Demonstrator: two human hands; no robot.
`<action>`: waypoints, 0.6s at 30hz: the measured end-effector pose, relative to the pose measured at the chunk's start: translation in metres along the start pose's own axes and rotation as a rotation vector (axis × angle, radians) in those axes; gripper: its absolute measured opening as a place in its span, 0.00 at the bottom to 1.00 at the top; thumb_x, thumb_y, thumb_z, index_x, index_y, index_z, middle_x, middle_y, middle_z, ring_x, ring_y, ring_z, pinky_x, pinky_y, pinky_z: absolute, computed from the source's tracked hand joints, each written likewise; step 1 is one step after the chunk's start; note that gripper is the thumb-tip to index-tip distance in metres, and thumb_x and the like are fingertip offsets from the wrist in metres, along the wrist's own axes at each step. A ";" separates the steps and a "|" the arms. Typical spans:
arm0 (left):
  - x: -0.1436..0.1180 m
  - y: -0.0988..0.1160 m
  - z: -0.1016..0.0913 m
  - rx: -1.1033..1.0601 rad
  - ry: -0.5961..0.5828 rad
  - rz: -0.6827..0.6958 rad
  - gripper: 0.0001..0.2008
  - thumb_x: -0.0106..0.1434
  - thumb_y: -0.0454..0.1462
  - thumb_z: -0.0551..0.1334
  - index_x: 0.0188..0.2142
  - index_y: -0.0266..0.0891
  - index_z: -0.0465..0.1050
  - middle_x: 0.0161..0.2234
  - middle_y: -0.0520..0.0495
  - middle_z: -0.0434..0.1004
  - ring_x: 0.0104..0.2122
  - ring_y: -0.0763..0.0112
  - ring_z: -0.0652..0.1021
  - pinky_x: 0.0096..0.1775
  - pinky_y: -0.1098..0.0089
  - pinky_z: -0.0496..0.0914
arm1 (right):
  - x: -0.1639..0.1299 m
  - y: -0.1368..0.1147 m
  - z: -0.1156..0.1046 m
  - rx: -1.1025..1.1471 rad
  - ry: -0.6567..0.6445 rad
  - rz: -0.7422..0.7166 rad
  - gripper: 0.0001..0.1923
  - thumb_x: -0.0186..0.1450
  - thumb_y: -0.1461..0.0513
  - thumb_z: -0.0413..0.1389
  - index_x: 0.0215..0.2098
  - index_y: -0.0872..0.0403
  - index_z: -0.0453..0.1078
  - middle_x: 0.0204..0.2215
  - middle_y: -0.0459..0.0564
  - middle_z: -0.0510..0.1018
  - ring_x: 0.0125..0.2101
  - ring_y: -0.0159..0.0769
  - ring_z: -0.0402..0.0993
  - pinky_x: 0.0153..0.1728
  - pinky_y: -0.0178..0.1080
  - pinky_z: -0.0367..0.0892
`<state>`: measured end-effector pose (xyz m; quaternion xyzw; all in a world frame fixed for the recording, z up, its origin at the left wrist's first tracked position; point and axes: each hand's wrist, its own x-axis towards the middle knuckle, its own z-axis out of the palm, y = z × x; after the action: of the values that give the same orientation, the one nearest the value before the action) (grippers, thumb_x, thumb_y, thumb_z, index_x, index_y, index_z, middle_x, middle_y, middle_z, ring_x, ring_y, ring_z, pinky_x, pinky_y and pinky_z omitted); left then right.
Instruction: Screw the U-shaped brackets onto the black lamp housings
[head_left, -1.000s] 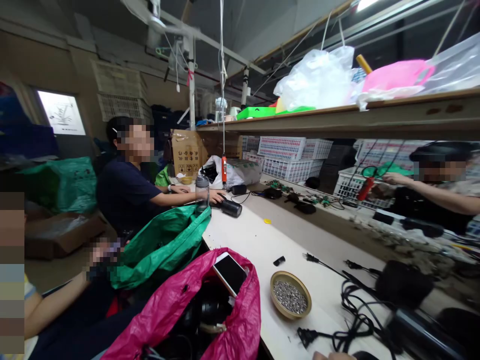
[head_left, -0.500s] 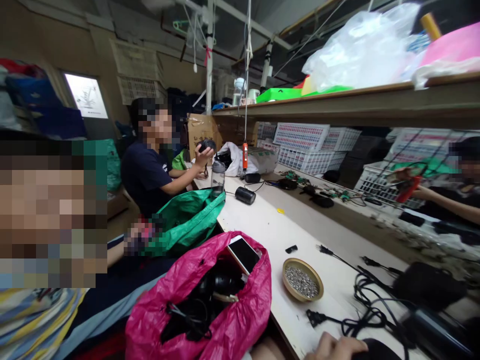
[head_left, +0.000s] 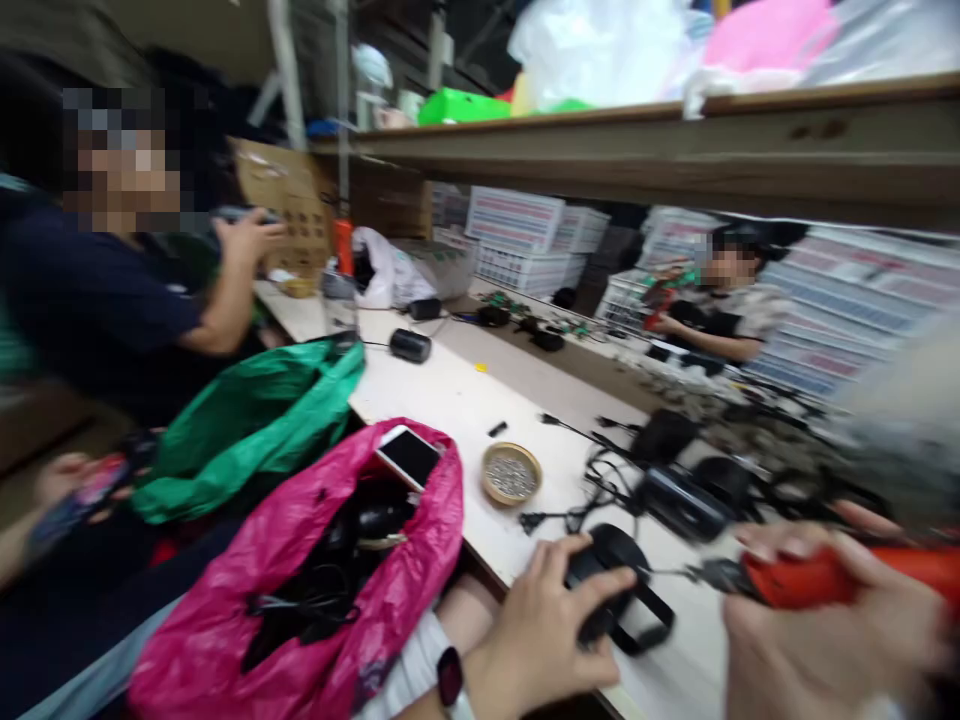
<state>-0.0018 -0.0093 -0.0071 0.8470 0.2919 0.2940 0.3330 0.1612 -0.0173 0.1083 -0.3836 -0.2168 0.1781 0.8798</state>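
Holding a black part point(head_left: 611, 575) down on the white table point(head_left: 450, 395), the left hand point(head_left: 547, 630) had its fingers curled over the part's near side. The right hand point(head_left: 825, 620) was closed around an orange power screwdriver point(head_left: 840, 575), and the dark tip pointed left at the black part, very near it. The picture was blurry, so I could not tell if the tip touched a screw.

To do this step well, I think the left hand should press the part flat so it cannot spin, and keep its fingers off the spot where the tip goes. The tool should stand straight over the hole before it turns.

The part sat close to the near edge of the table, so a hard push could slide it off. A mess of black cords point(head_left: 600, 490) and more black parts point(head_left: 675, 495) lay just behind it, and the tool could catch on them. A small gold bowl point(head_left: 511, 473) of tiny metal bits sat to the left, near enough to bump. A pink bag point(head_left: 420, 590) with a phone point(head_left: 409, 457) on top hung at the table's left edge, and a green bag point(head_left: 247, 430) lay farther back. The open room was the bare white top on the far left, past the bowl. Other people worked far off and were not in the way.
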 end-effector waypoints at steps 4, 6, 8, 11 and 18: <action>-0.004 -0.005 0.002 0.011 0.044 0.067 0.42 0.53 0.29 0.63 0.66 0.61 0.62 0.64 0.45 0.57 0.63 0.52 0.66 0.61 0.49 0.70 | -0.006 -0.014 0.006 -0.089 0.063 -0.250 0.12 0.47 0.60 0.58 0.32 0.54 0.69 0.15 0.40 0.64 0.15 0.31 0.58 0.20 0.36 0.61; -0.005 -0.007 0.003 0.019 0.051 0.090 0.42 0.54 0.28 0.62 0.66 0.60 0.61 0.64 0.45 0.56 0.63 0.52 0.65 0.61 0.48 0.70 | -0.011 -0.010 0.010 -0.087 0.027 -0.260 0.11 0.50 0.60 0.59 0.32 0.54 0.69 0.15 0.40 0.65 0.15 0.31 0.59 0.20 0.35 0.62; -0.005 -0.009 0.004 0.032 0.052 0.099 0.43 0.54 0.27 0.62 0.66 0.61 0.61 0.64 0.44 0.56 0.64 0.52 0.65 0.60 0.48 0.70 | -0.014 -0.006 0.013 -0.070 -0.005 -0.262 0.12 0.51 0.61 0.60 0.34 0.54 0.69 0.15 0.40 0.65 0.15 0.31 0.60 0.21 0.35 0.63; -0.005 -0.008 0.002 0.051 0.037 0.092 0.43 0.54 0.28 0.62 0.66 0.62 0.61 0.65 0.45 0.56 0.64 0.52 0.65 0.60 0.48 0.71 | -0.016 -0.004 0.015 -0.043 -0.045 -0.241 0.11 0.53 0.61 0.60 0.34 0.54 0.69 0.16 0.39 0.65 0.15 0.31 0.60 0.21 0.34 0.64; 0.001 0.007 -0.009 0.123 -0.095 0.048 0.42 0.55 0.29 0.61 0.66 0.66 0.61 0.65 0.46 0.58 0.62 0.48 0.66 0.54 0.48 0.76 | -0.019 -0.001 0.020 -0.038 -0.085 -0.221 0.08 0.54 0.62 0.60 0.30 0.54 0.66 0.16 0.40 0.66 0.15 0.30 0.61 0.21 0.34 0.63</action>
<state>-0.0056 -0.0090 0.0037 0.8856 0.2730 0.2430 0.2867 0.1355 -0.0153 0.1165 -0.3659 -0.2981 0.0923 0.8768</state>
